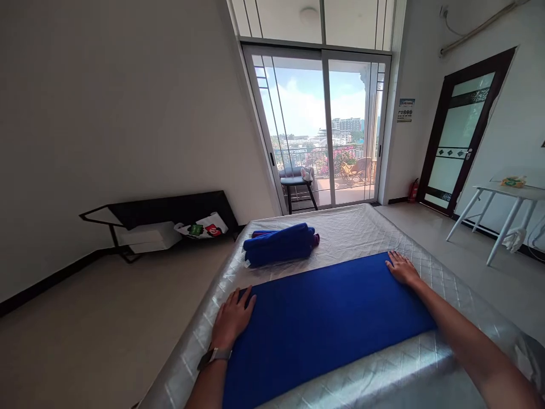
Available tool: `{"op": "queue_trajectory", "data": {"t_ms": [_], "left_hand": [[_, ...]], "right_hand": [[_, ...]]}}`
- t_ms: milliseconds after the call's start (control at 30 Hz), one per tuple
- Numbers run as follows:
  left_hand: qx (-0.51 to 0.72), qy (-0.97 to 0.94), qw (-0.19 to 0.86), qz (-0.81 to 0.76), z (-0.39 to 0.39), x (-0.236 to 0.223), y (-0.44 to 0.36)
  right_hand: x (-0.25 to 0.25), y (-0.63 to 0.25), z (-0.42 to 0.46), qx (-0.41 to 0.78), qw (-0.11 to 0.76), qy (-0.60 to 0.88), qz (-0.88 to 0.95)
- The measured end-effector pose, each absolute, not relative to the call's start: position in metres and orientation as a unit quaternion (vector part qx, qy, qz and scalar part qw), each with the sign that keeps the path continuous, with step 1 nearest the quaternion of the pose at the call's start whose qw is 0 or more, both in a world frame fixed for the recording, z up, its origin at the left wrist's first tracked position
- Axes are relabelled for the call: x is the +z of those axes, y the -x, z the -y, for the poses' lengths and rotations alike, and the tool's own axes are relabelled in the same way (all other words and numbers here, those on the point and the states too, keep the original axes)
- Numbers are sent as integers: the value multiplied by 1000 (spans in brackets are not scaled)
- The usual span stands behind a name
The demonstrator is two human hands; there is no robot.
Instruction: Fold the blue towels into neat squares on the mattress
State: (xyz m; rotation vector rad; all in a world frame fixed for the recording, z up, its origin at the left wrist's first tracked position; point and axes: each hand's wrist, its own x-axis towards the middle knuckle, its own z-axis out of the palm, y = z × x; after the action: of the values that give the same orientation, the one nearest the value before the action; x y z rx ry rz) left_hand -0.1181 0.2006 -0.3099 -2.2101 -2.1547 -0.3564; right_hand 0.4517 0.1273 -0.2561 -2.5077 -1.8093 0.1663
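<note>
A blue cloth [327,312], probably a towel, lies flat as a long rectangle across the mattress [353,224]. My left hand [233,314] rests with fingers spread on its far left corner; a watch is on that wrist. On the far right corner lies my right hand [402,267], palm down and fingers stretched out. Neither hand grips anything. Just beyond the flat cloth sits a pile of rolled blue cloths [279,244], with a purple one partly showing among them.
A black rack [170,210] holding a white box [151,236] stands by the left wall. Behind the mattress are a dark stool [297,180] and sliding glass doors [326,130]. To the right, a white table [511,190] stands near a dark-framed door [468,133].
</note>
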Motion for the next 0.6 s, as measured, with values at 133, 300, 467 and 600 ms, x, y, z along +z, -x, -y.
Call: {"op": "queue_trajectory", "data": {"t_ms": [133, 300, 467, 600], "left_hand": [[-108, 718, 31, 687, -202, -313, 120], [-109, 729, 46, 674, -205, -323, 128], [-98, 728, 50, 677, -202, -325, 127], [-110, 719, 34, 686, -199, -315, 119]], "right_hand": [[-247, -447, -128, 59, 14, 812, 581], [-232, -399, -136, 40, 21, 801, 597], [-244, -274, -142, 47, 81, 677, 730], [-256, -202, -141, 94, 114, 588, 796]]}}
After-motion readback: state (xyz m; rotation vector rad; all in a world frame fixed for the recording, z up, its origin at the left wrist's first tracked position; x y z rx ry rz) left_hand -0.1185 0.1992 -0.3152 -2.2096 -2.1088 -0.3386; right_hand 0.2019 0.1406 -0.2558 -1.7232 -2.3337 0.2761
